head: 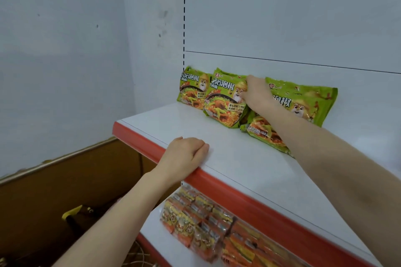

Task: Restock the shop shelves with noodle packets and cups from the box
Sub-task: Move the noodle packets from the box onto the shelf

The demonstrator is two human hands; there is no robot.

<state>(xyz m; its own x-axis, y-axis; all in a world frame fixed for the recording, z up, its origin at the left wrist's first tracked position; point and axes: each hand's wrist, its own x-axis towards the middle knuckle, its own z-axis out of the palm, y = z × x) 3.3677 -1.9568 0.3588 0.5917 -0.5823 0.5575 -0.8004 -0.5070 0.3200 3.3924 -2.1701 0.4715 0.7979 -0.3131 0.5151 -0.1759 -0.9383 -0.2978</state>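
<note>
Three green noodle packets lean against the back panel of the white top shelf [227, 158]. The left packet [193, 90] stands at the shelf's far left. My right hand [257, 93] grips the top right corner of the middle packet [223, 102]. The right packet [303, 104] lies partly under my right forearm. My left hand [184, 155] rests on the shelf's red front edge, fingers curled, holding nothing. Orange noodle packets [201, 221] fill the shelf below.
A white wall stands to the left of the shelving. Below it, a brown cardboard box [65, 180] holds a dark object with a yellow part [78, 214]. The slotted shelf upright [184, 17] runs up at the back left.
</note>
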